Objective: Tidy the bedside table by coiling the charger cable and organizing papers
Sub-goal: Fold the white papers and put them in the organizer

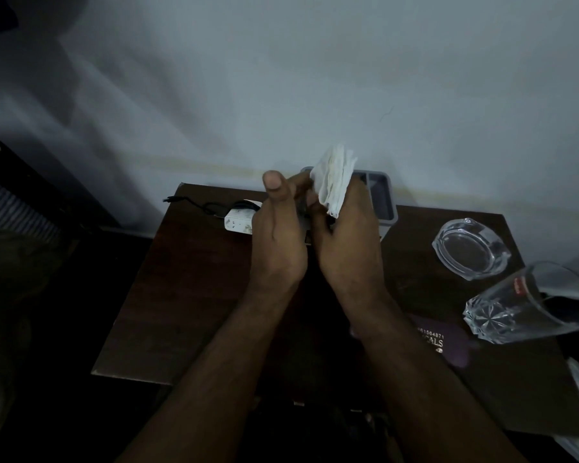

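1. The grey plastic compartment tray (386,195) against the wall is mostly hidden behind the raised right hand (348,238) and the folded white papers (335,178); its contents cannot be told.
2. The clear cut-glass tumbler (528,305) lying on its side is cut off by the right edge.
3. The dark purple printed card (445,345) is partly under the right forearm; its lettering reads only in part.
4. The black charger cable (201,205) disappears behind the left hand (278,235).

The table (188,295) is dark brown with a faint wood grain. The papers (335,178) are white, the charger (238,223) white with small dark marks, its cable (201,206) black. The tray (386,198) is grey. The ashtray (470,248) is clear glass; the tumbler (515,305) is clear with a cut star pattern and a red mark. A dark card (438,342), possibly purple, carries pale lettering. The wall (281,78) is pale bluish grey.
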{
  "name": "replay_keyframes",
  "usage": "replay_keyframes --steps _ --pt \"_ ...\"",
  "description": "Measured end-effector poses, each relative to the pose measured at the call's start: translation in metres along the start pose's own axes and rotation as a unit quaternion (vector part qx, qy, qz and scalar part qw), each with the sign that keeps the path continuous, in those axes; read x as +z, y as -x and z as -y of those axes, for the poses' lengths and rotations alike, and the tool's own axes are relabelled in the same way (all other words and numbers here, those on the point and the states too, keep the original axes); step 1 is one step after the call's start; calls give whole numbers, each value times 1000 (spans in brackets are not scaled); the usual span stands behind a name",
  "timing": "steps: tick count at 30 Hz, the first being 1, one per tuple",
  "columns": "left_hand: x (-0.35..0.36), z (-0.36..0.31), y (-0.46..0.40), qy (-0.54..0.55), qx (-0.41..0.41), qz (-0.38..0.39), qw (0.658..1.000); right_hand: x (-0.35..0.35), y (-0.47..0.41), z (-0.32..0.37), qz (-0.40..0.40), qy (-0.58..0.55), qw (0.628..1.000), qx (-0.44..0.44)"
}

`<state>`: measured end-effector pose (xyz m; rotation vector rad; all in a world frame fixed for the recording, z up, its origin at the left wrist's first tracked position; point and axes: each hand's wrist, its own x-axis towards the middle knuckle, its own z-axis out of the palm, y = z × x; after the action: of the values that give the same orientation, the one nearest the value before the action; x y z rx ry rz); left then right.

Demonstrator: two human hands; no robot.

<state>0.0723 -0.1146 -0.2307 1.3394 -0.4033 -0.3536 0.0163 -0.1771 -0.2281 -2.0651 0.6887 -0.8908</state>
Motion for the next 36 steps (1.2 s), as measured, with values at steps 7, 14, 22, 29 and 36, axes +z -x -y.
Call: replay_keyframes --steps 7,14,22,29,36 --pt "-2 0 -3 59 -42 25 997 2 -4 2 -15 5 1000 2" --pt "-4 0 -7 59 -25 35 997 8 -1 0 5 88 996 2" --pt "-7 1 -5 6 -52 28 998 9 -4 6 -83 2 996 19" --pt "-8 -5 -6 18 -50 16 998 5 -17 8 -116 -54 984 123" --pt "-2 -2 -6 -4 -65 11 998 7 -20 3 -35 -57 987 144"
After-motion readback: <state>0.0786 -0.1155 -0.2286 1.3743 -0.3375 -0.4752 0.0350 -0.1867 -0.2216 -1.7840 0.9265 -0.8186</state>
